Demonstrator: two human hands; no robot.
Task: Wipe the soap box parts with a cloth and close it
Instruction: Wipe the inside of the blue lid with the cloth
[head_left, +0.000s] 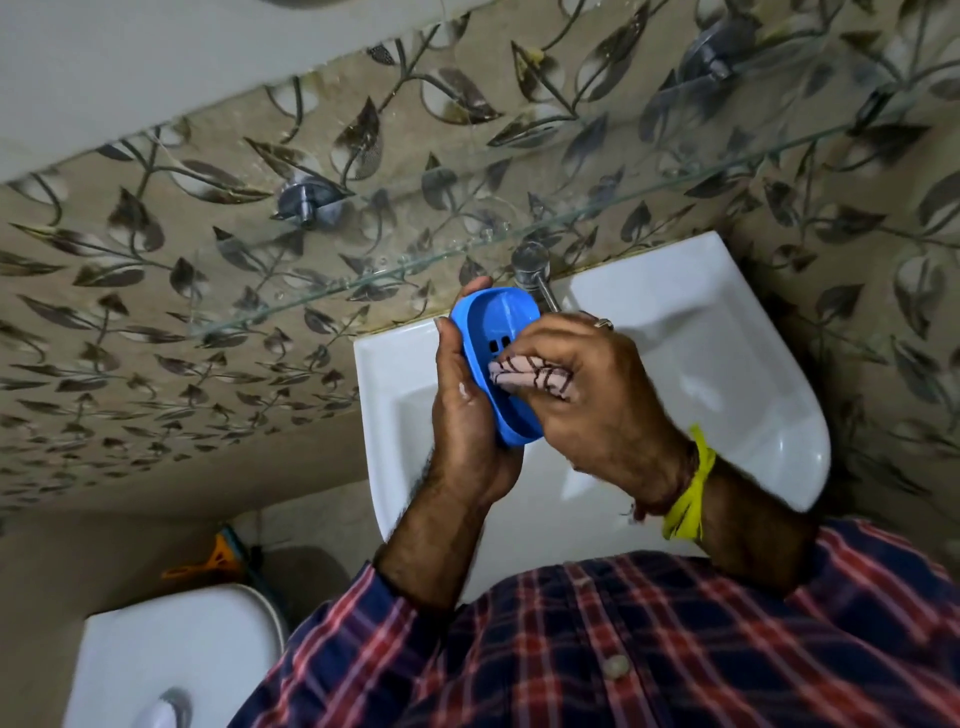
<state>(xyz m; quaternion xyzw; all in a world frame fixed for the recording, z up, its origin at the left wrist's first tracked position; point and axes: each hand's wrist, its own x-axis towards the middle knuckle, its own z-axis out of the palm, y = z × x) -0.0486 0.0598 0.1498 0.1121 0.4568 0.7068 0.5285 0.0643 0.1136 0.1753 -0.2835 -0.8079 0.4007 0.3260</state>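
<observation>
Firmly, left hand (470, 415) cups an oval blue plastic tray (501, 358); right hand (587, 395) pinches striped cloth (530, 376) inside.

left hand (467, 415) cupped, right hand (597, 395) clenched

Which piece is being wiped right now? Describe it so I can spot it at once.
Find the white sink against the leaf-patterned wall. Above its left part, the left hand holds a blue oval soap box part, hollow side facing the right hand, which presses a striped cloth into it. It is the only blue thing there, with small slots in its floor.
</observation>
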